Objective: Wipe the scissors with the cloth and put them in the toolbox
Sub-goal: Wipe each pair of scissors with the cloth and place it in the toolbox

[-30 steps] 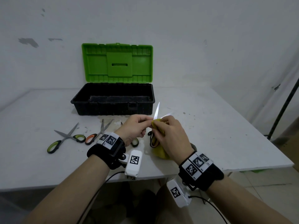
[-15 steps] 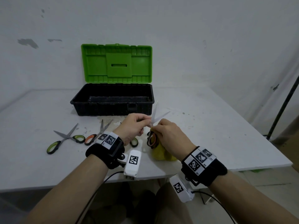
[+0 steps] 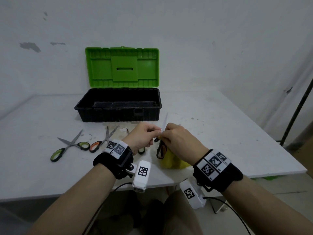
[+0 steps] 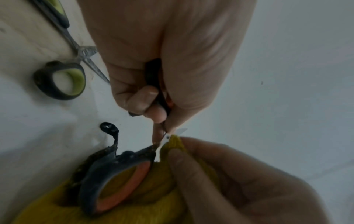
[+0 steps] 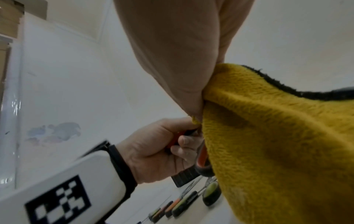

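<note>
The pair of scissors with black and orange plastic handles and bright steel blades [image 3: 162, 138] is being held above the white tabletop [image 3: 228, 133], just in front of the open toolbox with a black body and a green lid [image 3: 118, 106]. Its long axis is running from about 6 o'clock to 12 o'clock in the head view: the handle loops are hanging down toward the person, and the blade tip is pointing up and away, toward the right end of the toolbox. The box is lying at 11 o'clock from the hands, near but not touching.

The left hand [image 3: 144, 136] is curling its fingers around the upper black handle; the left wrist view is showing the thumb and the fingers pressing on it from both sides. The right hand [image 3: 179, 141] is pinching the yellow fluffy cloth with a black edge [image 5: 277, 136] against the blade near the pivot, so this grip is pressed together on the cloth with the blade inside the fold. The rest of the cloth is hanging down below the hand.

I judge that the wiping is going along the blade toward the tip. Both hands are about equally near to the box; the left one is carrying the scissors.

Three other pairs of scissors, two with green handles [image 3: 71, 146] and one with orange handles [image 3: 101, 141], are lying on the tabletop at 9 o'clock from the hands.
</note>
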Available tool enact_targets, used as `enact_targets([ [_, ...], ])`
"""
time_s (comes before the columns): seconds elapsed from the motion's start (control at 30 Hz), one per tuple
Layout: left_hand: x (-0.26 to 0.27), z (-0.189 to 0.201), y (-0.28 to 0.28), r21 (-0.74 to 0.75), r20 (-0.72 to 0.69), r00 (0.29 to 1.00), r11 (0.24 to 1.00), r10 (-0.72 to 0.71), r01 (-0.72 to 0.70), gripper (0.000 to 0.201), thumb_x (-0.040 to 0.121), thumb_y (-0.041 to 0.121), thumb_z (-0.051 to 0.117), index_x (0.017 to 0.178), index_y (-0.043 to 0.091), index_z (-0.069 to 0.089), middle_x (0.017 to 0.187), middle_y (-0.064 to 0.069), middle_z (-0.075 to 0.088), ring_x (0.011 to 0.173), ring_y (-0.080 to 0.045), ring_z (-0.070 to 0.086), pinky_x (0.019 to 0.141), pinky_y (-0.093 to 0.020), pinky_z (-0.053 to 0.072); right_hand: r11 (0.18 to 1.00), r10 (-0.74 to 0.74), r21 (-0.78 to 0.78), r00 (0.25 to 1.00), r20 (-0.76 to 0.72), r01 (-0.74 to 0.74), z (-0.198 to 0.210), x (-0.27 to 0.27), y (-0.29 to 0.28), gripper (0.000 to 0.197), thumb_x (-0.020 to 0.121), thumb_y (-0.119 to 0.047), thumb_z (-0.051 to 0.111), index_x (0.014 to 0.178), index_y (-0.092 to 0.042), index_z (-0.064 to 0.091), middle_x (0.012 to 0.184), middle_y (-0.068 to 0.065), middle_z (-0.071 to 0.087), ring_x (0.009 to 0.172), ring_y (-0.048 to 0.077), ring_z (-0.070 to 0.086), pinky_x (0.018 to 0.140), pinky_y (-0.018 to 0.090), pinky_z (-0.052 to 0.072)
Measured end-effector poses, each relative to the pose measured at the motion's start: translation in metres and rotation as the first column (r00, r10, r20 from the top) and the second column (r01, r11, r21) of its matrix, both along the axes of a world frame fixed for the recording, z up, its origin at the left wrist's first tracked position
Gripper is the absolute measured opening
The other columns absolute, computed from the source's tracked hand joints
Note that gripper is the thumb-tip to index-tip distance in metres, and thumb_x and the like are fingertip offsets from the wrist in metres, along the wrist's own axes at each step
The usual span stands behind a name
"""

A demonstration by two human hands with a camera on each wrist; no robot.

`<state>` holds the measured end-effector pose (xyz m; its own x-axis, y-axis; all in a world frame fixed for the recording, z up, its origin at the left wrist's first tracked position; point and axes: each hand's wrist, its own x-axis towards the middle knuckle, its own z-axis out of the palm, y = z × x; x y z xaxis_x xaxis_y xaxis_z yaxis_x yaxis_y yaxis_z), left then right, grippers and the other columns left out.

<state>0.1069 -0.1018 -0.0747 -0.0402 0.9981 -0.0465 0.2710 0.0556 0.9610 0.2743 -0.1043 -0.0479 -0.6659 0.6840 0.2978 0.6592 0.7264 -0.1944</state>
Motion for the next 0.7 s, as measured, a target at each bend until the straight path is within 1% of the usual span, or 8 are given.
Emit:
enact_targets([
  [0.07,0.001,0.001,0.000,0.006,0.026,1.000,1.000,0.009,-0.009,0.017,0.095,0.017,0.062,0.107,0.008,0.071,0.066,0.003,0.061,0.047,-0.006,0.047,0.046,-0.019,0.038,1.000,-0.007,-0.002,1.000,0.002,0.007,0.000,-0.002,-0.002,0.021,0.098,-0.017,0.050,0.108,-0.017,0.068,0.096,0.005,0.052,0.076,0.025,0.058,0.068,0.035,0.051],
  [0.17,-0.001,0.002,0.001,0.004,0.092,0.994,0.999,0.054,-0.054,0.017,0.096,0.013,0.058,0.105,0.008,0.071,0.076,-0.001,0.065,0.051,-0.009,0.046,0.045,-0.019,0.037,0.997,0.008,-0.078,0.999,0.042,-0.005,-0.002,-0.001,-0.006,0.021,0.097,-0.017,0.051,0.103,-0.013,0.071,0.100,0.004,0.053,0.082,0.024,0.059,0.073,0.034,0.051],
  [0.23,-0.003,0.000,0.001,-0.032,0.166,0.982,0.995,0.093,-0.089,0.016,0.098,0.013,0.057,0.104,0.010,0.072,0.079,-0.001,0.065,0.056,-0.009,0.047,0.044,-0.017,0.037,0.995,-0.028,-0.100,1.000,-0.011,0.027,0.001,0.003,-0.004,0.022,0.097,-0.020,0.051,0.102,-0.014,0.072,0.101,0.003,0.056,0.085,0.022,0.059,0.076,0.034,0.050],
  [0.37,0.005,0.003,-0.002,-0.118,0.337,0.939,0.993,0.067,-0.028,0.020,0.102,0.019,0.052,0.107,0.009,0.068,0.084,-0.004,0.068,0.073,-0.011,0.066,0.061,-0.022,0.056,0.990,-0.133,-0.055,0.985,-0.110,0.128,0.005,0.000,0.005,0.022,0.096,-0.018,0.051,0.098,-0.010,0.071,0.099,0.006,0.056,0.084,0.024,0.058,0.076,0.037,0.050],
  [0.43,0.009,0.006,-0.003,-0.136,0.435,0.900,0.990,0.034,0.028,0.025,0.104,0.019,0.048,0.110,0.005,0.068,0.088,-0.007,0.072,0.079,-0.016,0.072,0.068,-0.028,0.060,0.988,-0.152,-0.051,0.981,-0.117,0.147,0.005,-0.005,0.006,0.021,0.096,-0.017,0.051,0.097,-0.009,0.070,0.097,0.007,0.055,0.081,0.026,0.058,0.073,0.038,0.050],
  [0.5,0.013,0.007,-0.005,-0.147,0.497,0.867,0.988,0.028,0.052,0.027,0.104,0.016,0.045,0.110,0.003,0.068,0.090,-0.011,0.073,0.080,-0.020,0.072,0.067,-0.030,0.061,0.986,-0.166,-0.038,0.982,-0.091,0.163,0.003,-0.009,0.006,0.016,0.094,-0.013,0.053,0.097,-0.010,0.069,0.094,0.006,0.052,0.076,0.027,0.058,0.068,0.038,0.051],
  [0.6,0.014,0.006,-0.005,-0.170,0.505,0.861,0.985,0.070,0.020,0.026,0.103,0.013,0.045,0.109,0.000,0.067,0.094,-0.016,0.067,0.084,-0.022,0.066,0.071,-0.032,0.063,0.991,-0.135,-0.031,0.989,-0.055,0.133,-0.006,-0.010,0.002,0.014,0.092,-0.011,0.055,0.099,-0.009,0.068,0.091,0.006,0.049,0.070,0.027,0.057,0.063,0.039,0.051],
  [0.7,0.012,0.000,-0.006,-0.191,0.489,0.869,0.981,0.079,0.018,0.026,0.103,0.012,0.046,0.109,-0.001,0.067,0.101,-0.018,0.066,0.092,-0.025,0.066,0.081,-0.036,0.061,0.997,-0.052,-0.054,0.998,0.026,0.053,-0.006,-0.009,-0.002,0.018,0.094,-0.012,0.053,0.103,-0.010,0.068,0.095,0.006,0.051,0.076,0.026,0.059,0.068,0.037,0.051],
])
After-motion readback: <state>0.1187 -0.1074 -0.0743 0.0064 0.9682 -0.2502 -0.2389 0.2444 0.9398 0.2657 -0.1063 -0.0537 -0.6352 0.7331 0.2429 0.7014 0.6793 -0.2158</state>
